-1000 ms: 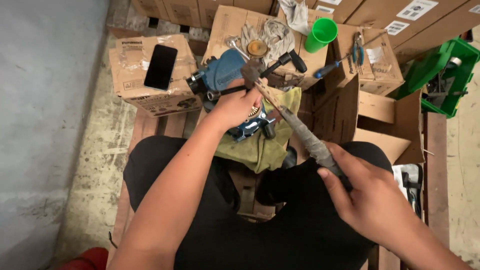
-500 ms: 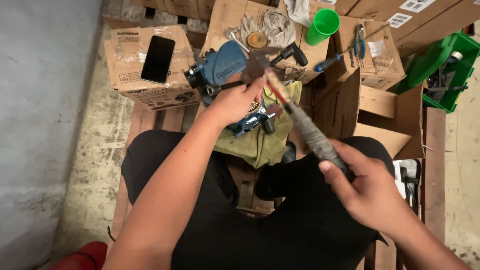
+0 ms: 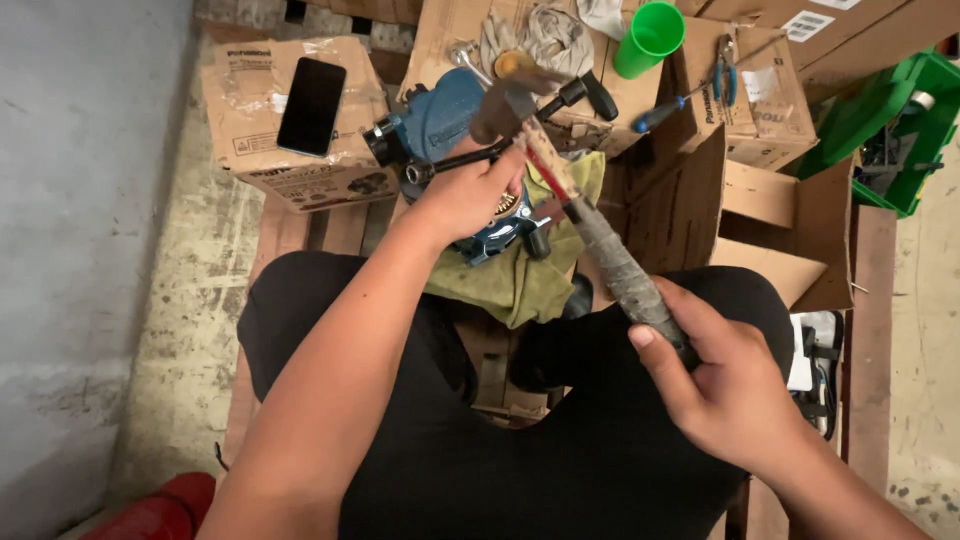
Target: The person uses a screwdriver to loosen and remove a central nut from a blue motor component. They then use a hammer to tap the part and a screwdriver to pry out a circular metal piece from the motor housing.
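Note:
My right hand (image 3: 730,390) grips the tape-wrapped handle of a hammer (image 3: 610,260), near its end. The hammer's head (image 3: 505,100) is raised over a blue motor-like machine (image 3: 445,120) lying on a yellow-green rag (image 3: 520,285) in front of my knees. My left hand (image 3: 470,195) rests on the machine, closed around a thin red-handled tool (image 3: 545,172) that stands under the hammer head. A black rod (image 3: 455,162) sticks out to the left of that hand.
A black phone (image 3: 312,105) lies on a cardboard box (image 3: 250,150) at the left. A green cup (image 3: 648,38), pliers (image 3: 725,70), a blue-handled screwdriver (image 3: 660,112) and rags sit on boxes behind. A green crate (image 3: 890,120) stands at the right, a concrete wall at the left.
The hammer head has lifted a little farther from the machine. My left hand has stayed on the machine with the red-handled tool.

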